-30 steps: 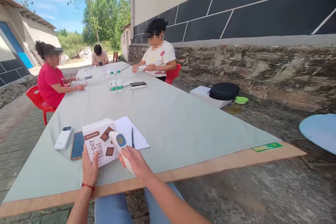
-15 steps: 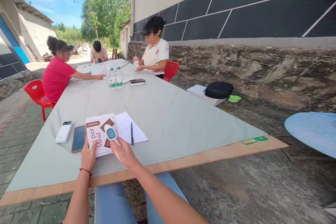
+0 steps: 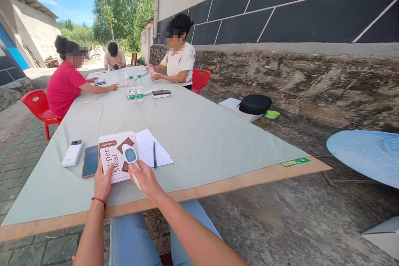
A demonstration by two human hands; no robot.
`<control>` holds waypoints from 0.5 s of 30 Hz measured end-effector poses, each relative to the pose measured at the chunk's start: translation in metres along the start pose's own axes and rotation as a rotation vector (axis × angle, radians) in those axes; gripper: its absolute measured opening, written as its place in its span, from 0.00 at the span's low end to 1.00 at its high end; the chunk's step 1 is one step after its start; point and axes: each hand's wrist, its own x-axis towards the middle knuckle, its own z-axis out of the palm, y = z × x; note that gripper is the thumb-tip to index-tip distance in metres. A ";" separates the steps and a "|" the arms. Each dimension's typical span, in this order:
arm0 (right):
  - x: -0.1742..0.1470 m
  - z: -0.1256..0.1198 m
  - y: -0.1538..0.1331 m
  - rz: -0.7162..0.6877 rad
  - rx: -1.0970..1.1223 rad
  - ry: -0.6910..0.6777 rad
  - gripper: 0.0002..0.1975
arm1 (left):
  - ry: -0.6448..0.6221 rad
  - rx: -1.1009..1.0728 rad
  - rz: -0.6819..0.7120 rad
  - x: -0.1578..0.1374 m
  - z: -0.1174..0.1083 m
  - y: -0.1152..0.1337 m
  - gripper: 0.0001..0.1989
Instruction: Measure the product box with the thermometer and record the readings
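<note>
At the near end of the table, a white and brown box [image 3: 107, 144] printed "Meal" is gripped at its lower left by my left hand [image 3: 103, 181], thumb on its front. My right hand [image 3: 146, 178] is wrapped round the handle of a white infrared thermometer [image 3: 129, 154]. The thermometer's blue-grey screen faces me, and its head overlaps the box front. Left of the box lie a dark-screened phone [image 3: 90, 161] and a white power bank [image 3: 72, 153]. To the right, a black pen [image 3: 155, 155] rests on white paper [image 3: 151, 145].
Two green-capped water bottles [image 3: 139, 88] and a phone on a white box [image 3: 161, 94] stand farther up the table [image 3: 199, 133]. Three people sit around the far part, two on red chairs [image 3: 201, 80]. A round blue table [image 3: 368, 153] is at the right.
The view has shifted slightly. My hands keep their hold on the box and thermometer. The person in pink has drawn an arm back, and the person in white has moved their hands.
</note>
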 end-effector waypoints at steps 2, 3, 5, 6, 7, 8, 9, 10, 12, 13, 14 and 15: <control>0.000 0.000 0.000 -0.005 0.002 -0.004 0.21 | 0.008 0.004 -0.011 0.000 0.000 -0.001 0.30; 0.000 0.000 0.000 -0.011 -0.003 -0.002 0.21 | 0.015 0.006 -0.018 0.000 0.000 -0.002 0.30; 0.000 0.001 0.000 -0.016 -0.015 0.005 0.21 | 0.023 0.009 -0.023 0.000 0.000 -0.002 0.30; 0.000 0.001 0.000 -0.013 -0.019 0.007 0.21 | 0.024 0.008 -0.021 0.000 0.000 -0.001 0.30; 0.000 0.001 -0.001 -0.006 -0.017 0.005 0.21 | 0.023 0.007 -0.017 0.000 0.000 -0.001 0.30; 0.000 0.002 -0.002 0.003 -0.008 -0.001 0.21 | 0.020 0.006 -0.011 0.000 0.001 0.000 0.30; -0.001 0.001 -0.004 0.009 0.003 -0.010 0.21 | 0.019 0.006 -0.008 -0.001 0.001 0.002 0.30; -0.002 0.001 -0.006 0.010 0.014 -0.016 0.21 | 0.018 0.008 -0.009 -0.002 0.002 0.003 0.30; -0.006 -0.002 -0.014 -0.003 0.024 -0.013 0.21 | 0.020 0.013 -0.017 -0.003 0.002 0.007 0.31; -0.009 -0.005 -0.020 -0.016 0.020 -0.002 0.20 | 0.020 0.010 -0.025 -0.004 0.002 0.009 0.31; -0.011 -0.009 -0.026 -0.028 0.011 0.015 0.19 | 0.013 -0.005 -0.040 -0.004 0.001 0.010 0.31; -0.014 -0.014 -0.034 -0.036 -0.003 0.036 0.17 | -0.008 -0.035 -0.065 -0.004 -0.001 0.012 0.31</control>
